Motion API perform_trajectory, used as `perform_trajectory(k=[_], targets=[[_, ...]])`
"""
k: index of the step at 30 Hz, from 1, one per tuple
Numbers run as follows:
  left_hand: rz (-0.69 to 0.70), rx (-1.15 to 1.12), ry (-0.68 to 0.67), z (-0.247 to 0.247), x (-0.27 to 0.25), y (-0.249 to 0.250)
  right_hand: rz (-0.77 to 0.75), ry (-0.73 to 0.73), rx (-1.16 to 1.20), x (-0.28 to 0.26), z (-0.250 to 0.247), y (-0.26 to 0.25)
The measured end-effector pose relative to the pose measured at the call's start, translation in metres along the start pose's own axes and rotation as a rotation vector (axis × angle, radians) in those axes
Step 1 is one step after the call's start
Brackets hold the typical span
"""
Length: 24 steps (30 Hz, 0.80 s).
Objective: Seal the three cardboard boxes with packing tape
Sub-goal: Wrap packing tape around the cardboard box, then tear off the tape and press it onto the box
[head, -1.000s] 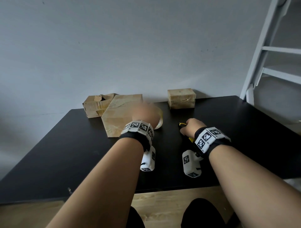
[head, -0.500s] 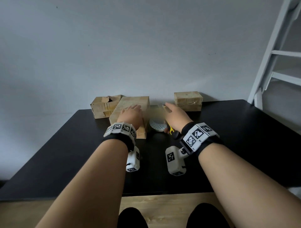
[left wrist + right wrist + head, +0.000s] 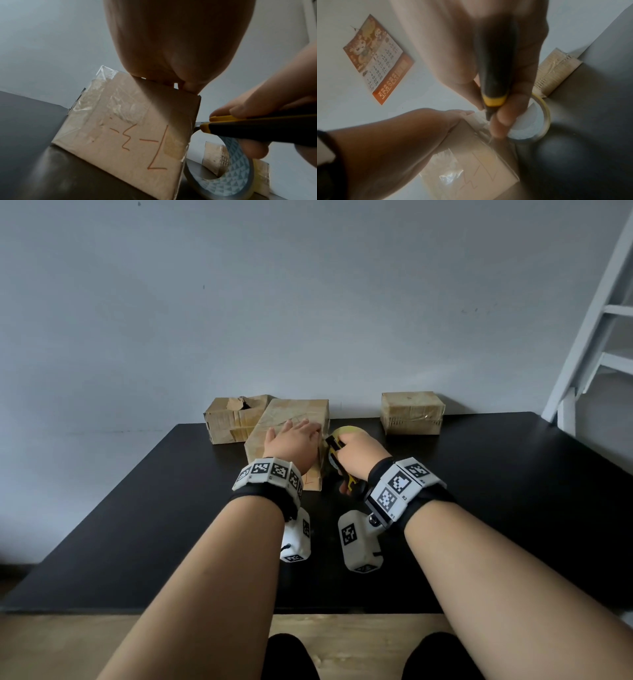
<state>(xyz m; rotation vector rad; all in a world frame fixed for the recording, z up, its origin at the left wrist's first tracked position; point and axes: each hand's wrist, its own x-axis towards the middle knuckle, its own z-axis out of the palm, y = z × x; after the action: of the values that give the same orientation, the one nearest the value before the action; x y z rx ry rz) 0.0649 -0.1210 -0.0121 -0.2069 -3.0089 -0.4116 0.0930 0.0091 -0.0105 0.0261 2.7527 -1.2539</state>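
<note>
The left hand [image 3: 294, 444] lies flat, fingers straight, on the middle box [image 3: 294, 414]. The right hand [image 3: 361, 454] grips a knife [image 3: 257, 125] by the tape roll [image 3: 236, 166] beside it. The blade might slip and nick a finger or rip the box

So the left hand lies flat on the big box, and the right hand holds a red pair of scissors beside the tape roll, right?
Not quite: the right hand grips a yellow-and-black utility knife, as the left wrist view shows. The left hand does lie flat on the big box, beside the tape roll.
</note>
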Motion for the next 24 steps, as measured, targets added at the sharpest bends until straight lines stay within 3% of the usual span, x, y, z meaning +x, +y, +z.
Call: perform_trajectory(k=[5, 12, 18, 20, 24], targets=[[-0.011, -0.013, -0.019, 0.0, 0.002, -0.001, 0.047, -0.027, -0.117, 0.001, 0.005, -0.01], [-0.009, -0.042, -0.01, -0.001, 0.002, 0.0, 0.043, -0.068, -0.034, -0.006, -0.006, -0.003], [-0.005, -0.071, 0.102, -0.002, 0.005, 0.002, -0.037, 0.238, 0.018, 0.006, -0.03, 0.01], [0.0, -0.107, 0.14, -0.002, 0.008, 0.003, 0.005, 0.258, 0.01, 0.011, -0.039, 0.02], [-0.037, -0.213, 0.207, 0.0, 0.018, 0.004, 0.14, 0.166, -0.18, 0.023, -0.046, 0.048]])
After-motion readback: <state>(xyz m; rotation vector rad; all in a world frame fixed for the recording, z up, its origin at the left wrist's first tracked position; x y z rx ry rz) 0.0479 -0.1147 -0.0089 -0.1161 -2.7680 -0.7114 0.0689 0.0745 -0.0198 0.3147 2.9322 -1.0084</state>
